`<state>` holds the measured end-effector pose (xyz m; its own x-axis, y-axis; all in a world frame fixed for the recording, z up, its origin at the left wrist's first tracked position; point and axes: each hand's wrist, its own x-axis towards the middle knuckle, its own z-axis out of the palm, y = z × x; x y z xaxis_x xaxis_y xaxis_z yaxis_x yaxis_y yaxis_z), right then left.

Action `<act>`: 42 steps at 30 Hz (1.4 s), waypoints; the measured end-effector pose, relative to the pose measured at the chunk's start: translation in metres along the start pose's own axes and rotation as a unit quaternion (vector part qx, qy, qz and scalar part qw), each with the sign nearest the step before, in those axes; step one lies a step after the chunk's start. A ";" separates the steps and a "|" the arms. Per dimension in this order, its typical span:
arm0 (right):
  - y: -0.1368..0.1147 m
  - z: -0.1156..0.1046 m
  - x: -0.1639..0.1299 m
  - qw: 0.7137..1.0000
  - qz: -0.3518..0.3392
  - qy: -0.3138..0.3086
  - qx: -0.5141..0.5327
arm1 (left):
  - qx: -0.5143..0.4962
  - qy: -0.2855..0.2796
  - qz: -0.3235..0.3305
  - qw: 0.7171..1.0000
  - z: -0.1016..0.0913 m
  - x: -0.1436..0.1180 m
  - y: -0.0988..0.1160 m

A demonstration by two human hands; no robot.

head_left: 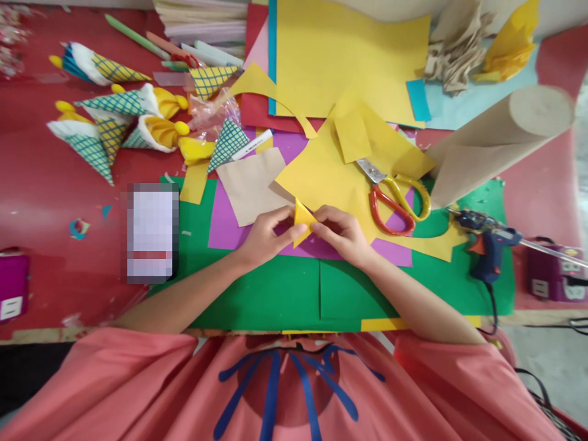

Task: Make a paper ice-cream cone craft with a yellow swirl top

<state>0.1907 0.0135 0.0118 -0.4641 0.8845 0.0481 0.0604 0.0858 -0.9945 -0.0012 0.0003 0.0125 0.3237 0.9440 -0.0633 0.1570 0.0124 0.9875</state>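
Red tabletop point(55, 202) carries a green sheet point(275, 294), and on this sheet lies a purple sheet point(220, 226). Both forearms come from the lower edge and meet over the near edge of the purple sheet. Left hand point(264, 236) and right hand point(342, 233) are close together, each one pinching with thumb and fingertips one side of a small folded yellow paper piece point(302, 219). The piece is lifted a little above the purple sheet, its point turned down. Just right of the purple sheet lie scissors point(395, 196) with red and yellow handles, on a large yellow paper point(331, 171). Further right of it rests a blue glue gun point(487, 242). Far left of it lie paper cones point(110, 122).
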 end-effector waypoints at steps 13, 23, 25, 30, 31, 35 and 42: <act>0.000 -0.001 0.001 0.998 -0.020 -0.041 -0.040 | 0.045 0.070 0.011 0.996 -0.002 0.002 0.002; 0.002 0.001 -0.004 0.999 0.017 -0.029 0.028 | 0.036 0.134 -0.009 0.990 -0.004 0.005 0.000; 0.002 0.002 -0.006 0.999 0.002 -0.020 0.038 | 0.031 0.138 -0.012 0.990 -0.004 0.005 0.000; 0.001 0.000 -0.005 0.998 -0.050 -0.031 0.001 | 0.037 0.133 -0.013 0.990 -0.003 0.006 0.001; 0.001 -0.001 -0.005 0.998 -0.056 -0.033 -0.004 | 0.037 0.132 -0.012 0.990 -0.003 0.006 0.002; 0.000 -0.003 -0.003 0.998 -0.048 -0.025 -0.013 | 0.037 0.124 -0.009 0.992 -0.002 0.006 0.003; 0.002 0.001 -0.002 1.000 -0.001 0.026 0.006 | 0.050 0.058 0.017 0.997 -0.005 0.003 0.001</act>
<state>0.1912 0.0114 0.0098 -0.4178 0.9069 0.0538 0.0492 0.0818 -0.9954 -0.0048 0.0043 0.0139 0.2217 0.9751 -0.0079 0.2425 -0.0473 0.9690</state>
